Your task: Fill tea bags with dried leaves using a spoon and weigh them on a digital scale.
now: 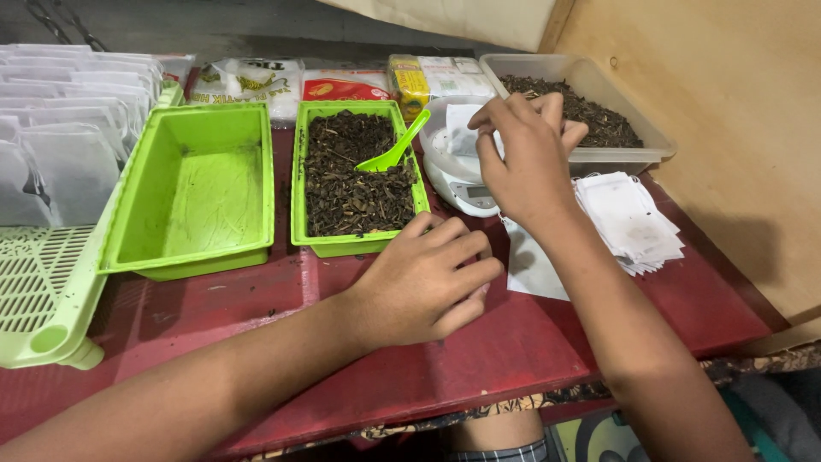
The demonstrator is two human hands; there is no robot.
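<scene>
My right hand [526,158] hovers over a small white digital scale [462,184], its fingertips pinching a white paper sachet [462,133] that sits in the scale's bowl. My left hand [423,282] rests knuckles-up on the red table [479,359], fingers curled, just in front of a green tray [321,244] filled with dark dried leaves. A green plastic scoop [393,150] lies in that tray. A stack of empty white sachets [629,222] sits to the right of my right wrist.
An empty green tray [197,184] stands left of the filled one. A clear tub of dried leaves [590,107] is at the back right. Filled white sachets [68,120] lie on a pale green rack [43,291] at the left. Packets line the back edge.
</scene>
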